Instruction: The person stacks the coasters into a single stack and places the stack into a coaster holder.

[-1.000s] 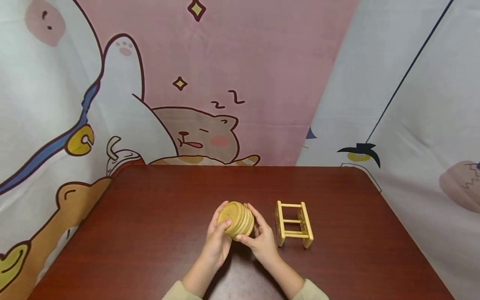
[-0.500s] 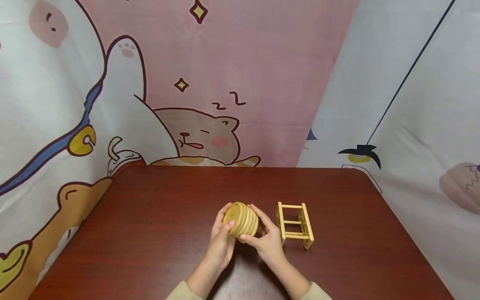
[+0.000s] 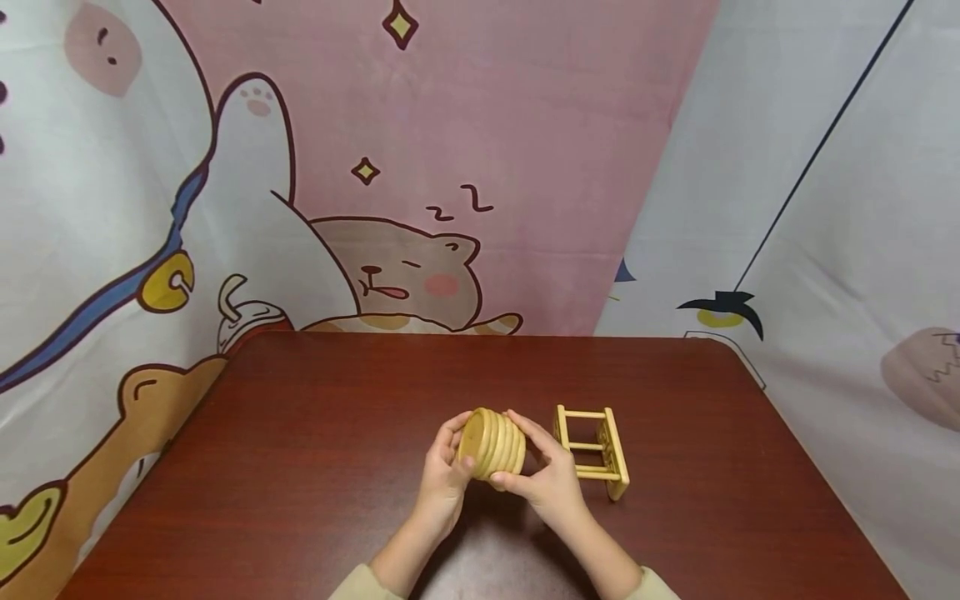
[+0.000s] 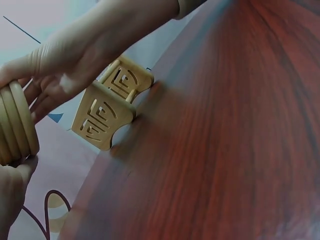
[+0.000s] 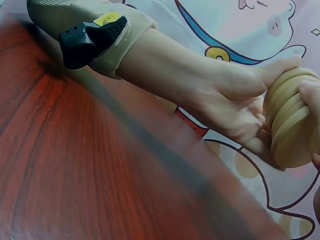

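A stack of several round wooden coasters (image 3: 495, 446) is held above the table, tilted on its side with a flat face toward the left. My left hand (image 3: 441, 483) grips the left end, thumb on the near side and fingers behind. On the other end my right hand (image 3: 553, 483) holds the stack between thumb and fingers. In the right wrist view the coasters (image 5: 292, 122) lean slightly apart. Just right of my right hand stands a small wooden rack (image 3: 617, 454) with rods between two side panels. The left wrist view shows cut-out patterns in the rack's panels (image 4: 100, 120).
The dark red-brown wooden table (image 3: 315, 433) extends around both hands. Behind it hangs a cartoon-printed cloth (image 3: 555, 167) reaching down to the table's back edge. A black device (image 5: 82, 47) sits on the left sleeve.
Both hands have shifted a little to the right with the coaster stack, toward the rack. The stack has turned, so its edges show more and its flat face less. The rack stays put.
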`<state>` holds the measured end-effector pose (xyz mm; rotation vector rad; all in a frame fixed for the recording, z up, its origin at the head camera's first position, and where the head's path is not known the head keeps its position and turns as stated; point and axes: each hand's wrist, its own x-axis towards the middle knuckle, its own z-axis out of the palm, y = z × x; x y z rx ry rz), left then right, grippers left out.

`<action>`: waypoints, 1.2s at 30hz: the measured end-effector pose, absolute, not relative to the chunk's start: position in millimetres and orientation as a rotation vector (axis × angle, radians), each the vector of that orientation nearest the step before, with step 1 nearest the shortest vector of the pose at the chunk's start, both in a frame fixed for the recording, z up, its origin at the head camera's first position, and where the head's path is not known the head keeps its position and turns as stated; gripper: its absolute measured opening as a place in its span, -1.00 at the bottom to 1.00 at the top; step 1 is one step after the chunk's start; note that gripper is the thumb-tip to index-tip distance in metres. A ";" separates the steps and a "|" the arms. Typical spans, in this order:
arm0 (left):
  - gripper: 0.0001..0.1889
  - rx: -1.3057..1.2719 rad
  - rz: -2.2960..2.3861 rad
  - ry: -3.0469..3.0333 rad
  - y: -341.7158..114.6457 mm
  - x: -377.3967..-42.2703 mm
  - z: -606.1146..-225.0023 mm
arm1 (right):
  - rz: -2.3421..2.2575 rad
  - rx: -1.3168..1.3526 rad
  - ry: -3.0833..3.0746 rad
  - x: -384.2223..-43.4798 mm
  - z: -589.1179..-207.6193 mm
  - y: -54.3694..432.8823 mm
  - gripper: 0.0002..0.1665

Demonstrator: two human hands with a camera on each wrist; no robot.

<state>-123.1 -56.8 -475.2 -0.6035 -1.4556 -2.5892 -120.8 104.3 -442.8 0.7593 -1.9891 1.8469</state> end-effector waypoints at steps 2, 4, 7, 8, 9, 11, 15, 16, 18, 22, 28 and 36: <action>-0.20 -0.609 -2.595 -1.482 -57.0 -123.3 -475.3 | 1.766 0.770 -2.014 -116.9 -433.6 106.0 -0.10; -0.21 -0.611 -2.609 -1.504 -57.2 -123.5 -475.2 | 1.687 0.773 -2.044 -113.5 -425.3 107.6 -0.10; -0.24 -0.611 -2.643 -1.524 -57.5 -123.3 -474.5 | 1.598 0.766 -2.096 -110.0 -417.7 110.3 -0.11; -0.25 -0.615 -2.656 -1.527 -57.6 -123.0 -474.1 | 1.570 0.769 -2.108 -109.2 -416.0 111.1 -0.11; -0.27 -0.619 -2.669 -1.529 -57.7 -122.8 -473.3 | 1.546 0.772 -2.119 -108.5 -414.7 112.0 -0.11; -0.29 -0.633 -2.696 -1.530 -57.8 -122.2 -471.5 | 1.510 0.786 -2.132 -107.5 -412.7 113.7 -0.10; -0.32 -0.655 -2.743 -1.542 -58.6 -121.3 -466.8 | 1.448 0.826 -2.139 -109.2 -415.0 117.5 -0.09; -0.32 -0.660 -2.748 -1.553 -58.9 -121.2 -465.6 | 1.437 0.829 -2.143 -110.6 -417.7 118.8 -0.08; -0.31 -0.668 -2.750 -1.588 -59.7 -121.3 -463.6 | 1.424 0.826 -2.163 -114.1 -424.8 121.7 -0.06; -0.28 -0.664 -2.742 -1.677 -60.9 -122.2 -459.7 | 1.428 0.808 -2.208 -120.3 -437.7 128.2 -0.05; -0.26 -0.668 -2.764 -1.736 -58.0 -122.3 -454.8 | 1.406 0.863 -2.190 -123.1 -441.3 133.2 -0.06; -0.29 -0.643 -2.782 -1.711 -50.7 -119.4 -453.9 | 1.418 0.903 -2.176 -121.6 -437.3 134.7 -0.03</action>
